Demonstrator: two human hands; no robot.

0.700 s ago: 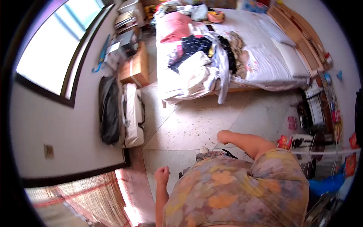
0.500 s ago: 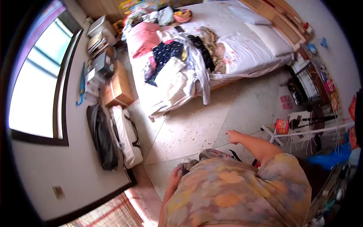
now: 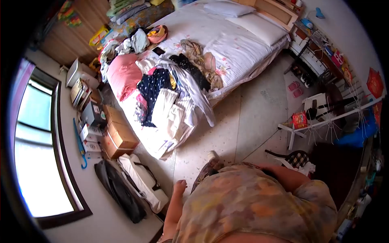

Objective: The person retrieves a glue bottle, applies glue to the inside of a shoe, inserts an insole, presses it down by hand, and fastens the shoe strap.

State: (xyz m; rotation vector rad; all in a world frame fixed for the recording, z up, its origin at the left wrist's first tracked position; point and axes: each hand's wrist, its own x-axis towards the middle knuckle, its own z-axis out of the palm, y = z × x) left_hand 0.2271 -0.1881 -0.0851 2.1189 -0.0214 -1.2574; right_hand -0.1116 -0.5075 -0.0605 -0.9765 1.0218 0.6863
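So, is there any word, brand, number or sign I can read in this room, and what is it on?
None can be read.
Red packet at the right: printed, but too blurred to read.
White boxes by the window wall: any marks are too small to make out.
Yellow bag beyond the bed: its print is blurred.

Rumpled cloth clothes (image 3: 155, 92), matt cardboard box (image 3: 120, 138), smooth wooden headboard (image 3: 277, 15)
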